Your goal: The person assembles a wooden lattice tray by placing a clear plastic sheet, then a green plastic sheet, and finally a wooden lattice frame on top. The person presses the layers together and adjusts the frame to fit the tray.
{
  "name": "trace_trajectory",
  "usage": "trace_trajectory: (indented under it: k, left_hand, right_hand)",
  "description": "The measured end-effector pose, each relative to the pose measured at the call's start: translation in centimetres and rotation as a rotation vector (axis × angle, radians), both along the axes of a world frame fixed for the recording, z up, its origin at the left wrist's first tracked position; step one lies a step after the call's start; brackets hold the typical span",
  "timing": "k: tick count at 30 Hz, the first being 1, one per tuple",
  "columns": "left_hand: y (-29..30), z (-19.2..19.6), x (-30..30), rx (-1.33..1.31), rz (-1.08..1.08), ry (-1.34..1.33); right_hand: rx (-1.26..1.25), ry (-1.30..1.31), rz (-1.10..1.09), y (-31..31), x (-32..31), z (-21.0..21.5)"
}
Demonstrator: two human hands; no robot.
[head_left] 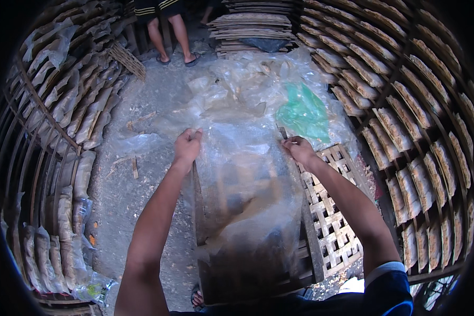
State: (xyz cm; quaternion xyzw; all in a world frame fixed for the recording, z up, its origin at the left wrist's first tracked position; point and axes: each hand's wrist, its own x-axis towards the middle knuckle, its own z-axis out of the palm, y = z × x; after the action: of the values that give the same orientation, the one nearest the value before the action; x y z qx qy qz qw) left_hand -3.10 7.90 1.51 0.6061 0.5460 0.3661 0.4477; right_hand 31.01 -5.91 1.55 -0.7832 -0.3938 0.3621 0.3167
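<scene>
A clear plastic sheet lies spread between my two hands, over a dark wooden stand in front of me. My left hand is closed in a pinch at the sheet's far left corner. At the far right corner, my right hand has its fingertips pressed together on the sheet's edge. Through the cloudy plastic, slats and a brownish surface show faintly. A woven bamboo tray sits under my right forearm, beside the stand.
Crumpled clear plastic sheets and a green plastic sheet lie beyond my hands. Racks of filled trays line the right side; plastic-covered racks stand left. At the back are stacked trays and another person's legs.
</scene>
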Motion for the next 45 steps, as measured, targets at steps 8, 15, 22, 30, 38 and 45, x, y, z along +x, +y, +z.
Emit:
trace_trajectory:
  k: [8, 15, 22, 30, 38, 45]
  left_hand:
    - [-2.1, -1.0, -0.6, -0.285, -0.145, -0.083]
    - [-5.1, 0.6, -0.9, -0.385, -0.179, -0.023]
    - [-7.5, 0.8, -2.9, -0.321, -0.184, -0.017]
    - [-7.2, -1.2, -4.4, -0.229, -0.168, -0.084]
    - [-8.4, -1.4, -5.0, 0.035, -0.238, 0.353]
    - [-7.9, -1.0, -4.0, 0.236, -0.339, 0.592]
  right_hand:
    - [0.050, 0.206, 0.112, -8.4, -0.8, -2.9]
    - [-0.028, 0.499, 0.033, -15.1, -4.0, 2.3]
    - [-0.019, 0.715, 0.009, -19.5, -4.0, 3.2]
    - [-0.175, 0.927, -0.038, -21.6, -3.1, 3.6]
    - [-0.062, 0.049, 0.387, -22.1, -2.4, 4.1]
    - [-0.280, -0.414, 0.090, -25.1, 6.2, -3.5]
